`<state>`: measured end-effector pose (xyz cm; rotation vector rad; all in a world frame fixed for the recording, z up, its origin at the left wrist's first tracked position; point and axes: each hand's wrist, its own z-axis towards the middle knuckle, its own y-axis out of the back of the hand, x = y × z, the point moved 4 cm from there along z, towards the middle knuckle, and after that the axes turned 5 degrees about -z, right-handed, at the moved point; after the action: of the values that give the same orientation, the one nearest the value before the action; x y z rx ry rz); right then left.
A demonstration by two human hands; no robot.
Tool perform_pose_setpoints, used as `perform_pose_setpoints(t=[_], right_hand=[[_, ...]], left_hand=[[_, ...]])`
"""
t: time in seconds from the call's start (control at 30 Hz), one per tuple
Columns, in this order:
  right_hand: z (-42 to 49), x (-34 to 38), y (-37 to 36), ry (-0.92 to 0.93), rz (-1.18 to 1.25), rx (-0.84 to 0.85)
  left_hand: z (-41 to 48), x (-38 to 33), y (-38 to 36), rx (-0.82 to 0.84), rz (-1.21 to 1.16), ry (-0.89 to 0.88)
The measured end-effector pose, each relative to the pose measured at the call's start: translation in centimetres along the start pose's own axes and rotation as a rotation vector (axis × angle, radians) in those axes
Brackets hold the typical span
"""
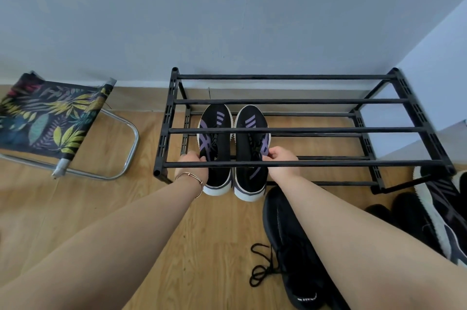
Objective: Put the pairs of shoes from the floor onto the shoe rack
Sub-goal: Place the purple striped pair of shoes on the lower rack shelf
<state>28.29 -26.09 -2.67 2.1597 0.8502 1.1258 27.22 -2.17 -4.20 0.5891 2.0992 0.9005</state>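
Note:
A black metal shoe rack (298, 101) with two tiers of bars stands against the wall. A pair of black and purple sneakers rests on its lower tier at the left, toes toward the wall. My left hand (192, 164) grips the left sneaker (216, 132) near its opening. My right hand (283, 160) pinches the right sneaker (252, 130) at its collar. Both hands reach under the front top bar. A black sneaker (290, 246) with loose laces lies on the floor under my right forearm.
A folding stool (50, 117) with a leaf-print seat stands at the left on the wooden floor (202, 246). More dark shoes (409, 216) and a black and white sneaker (444, 211) lie at the right by the rack's front corner. A pale wall corner juts out at the right.

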Motion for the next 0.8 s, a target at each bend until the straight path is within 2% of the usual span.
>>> perform_pose_setpoints(t=[0.1,0.23,0.3,0.4,0.5,0.8], right_hand=[[-0.9,-0.2,-0.2,0.031,-0.029,0.015],[-3.1,-0.5,0.9,0.213,-0.187,-0.049],[-4.5,-0.6,2.1,0.288,-0.288,-0.078],[-6.0,-1.6,4.0,0.325,-0.394,-0.102],[-7.0,-3.4,5.8,0.342,-0.49,-0.069],[-10.1,-10.0,9.6,0.364,-0.586,-0.064]], left_hand=[[-1.4,-1.0,0.0,-0.031,0.047,-0.003],[-3.8,-2.6,0.8,-0.112,0.295,-0.22],[-5.4,-3.2,1.2,-0.087,0.365,-0.294],[-8.5,-3.9,1.6,-0.026,0.424,-0.265],[-12.3,-5.1,0.6,0.033,0.574,-0.329],[-20.5,-9.3,-6.0,0.072,0.525,-0.443]])
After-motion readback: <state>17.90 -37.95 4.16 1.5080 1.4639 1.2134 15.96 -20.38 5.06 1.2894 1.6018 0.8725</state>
